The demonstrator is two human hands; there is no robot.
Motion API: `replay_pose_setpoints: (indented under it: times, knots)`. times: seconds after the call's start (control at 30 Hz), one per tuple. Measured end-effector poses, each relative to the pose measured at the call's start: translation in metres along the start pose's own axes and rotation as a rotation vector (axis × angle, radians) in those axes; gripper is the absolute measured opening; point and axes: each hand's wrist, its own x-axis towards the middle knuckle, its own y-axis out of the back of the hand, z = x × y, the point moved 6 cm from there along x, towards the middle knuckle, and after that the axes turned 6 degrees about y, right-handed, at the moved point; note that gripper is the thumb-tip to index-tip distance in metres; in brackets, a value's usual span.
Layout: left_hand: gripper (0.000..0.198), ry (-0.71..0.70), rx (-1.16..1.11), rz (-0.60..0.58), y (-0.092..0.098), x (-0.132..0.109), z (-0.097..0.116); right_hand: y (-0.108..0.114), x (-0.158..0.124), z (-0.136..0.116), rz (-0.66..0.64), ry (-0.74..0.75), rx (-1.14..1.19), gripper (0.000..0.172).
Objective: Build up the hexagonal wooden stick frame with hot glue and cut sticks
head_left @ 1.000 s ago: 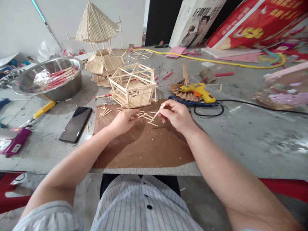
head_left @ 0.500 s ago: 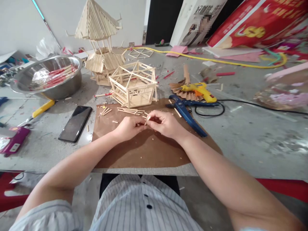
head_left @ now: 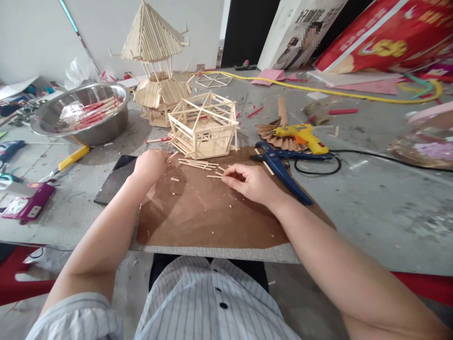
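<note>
My right hand (head_left: 249,183) is over the brown sheet (head_left: 198,219), thumb and forefinger pinched together at the end of a thin wooden stick (head_left: 213,176). My left hand (head_left: 152,166) is lowered at the sheet's upper left, beside the phone (head_left: 113,182), which my wrist partly covers. Its fingertips are mostly hidden; a short stick (head_left: 173,155) shows just past them. Between the hands lies a loose bundle of sticks (head_left: 198,164). Behind it stands an open six-sided stick frame (head_left: 203,126).
A tiered stick pavilion (head_left: 155,52) stands behind. To the left are a metal bowl (head_left: 109,123) of red-tipped sticks and a yellow-handled knife (head_left: 73,158). Blue cutters (head_left: 283,174) and a yellow glue gun (head_left: 300,136) with a black cord lie right.
My left hand has left my right hand and moved left to the small sticks by the phone. The right hand stays almost in place, and the view has shifted slightly.
</note>
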Motion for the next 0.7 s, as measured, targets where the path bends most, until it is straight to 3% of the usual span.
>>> replay_pose_setpoints:
  times: [0.23, 0.7]
  knots:
    - [0.031, 0.036, 0.042, -0.052, -0.011, 0.006, 0.002, 0.001, 0.0, 0.004, -0.015, -0.02, -0.002, 0.018]
    - [0.031, -0.059, 0.069, -0.135, -0.022, 0.007, 0.008, 0.0, -0.001, 0.005, -0.022, -0.034, -0.021, 0.018]
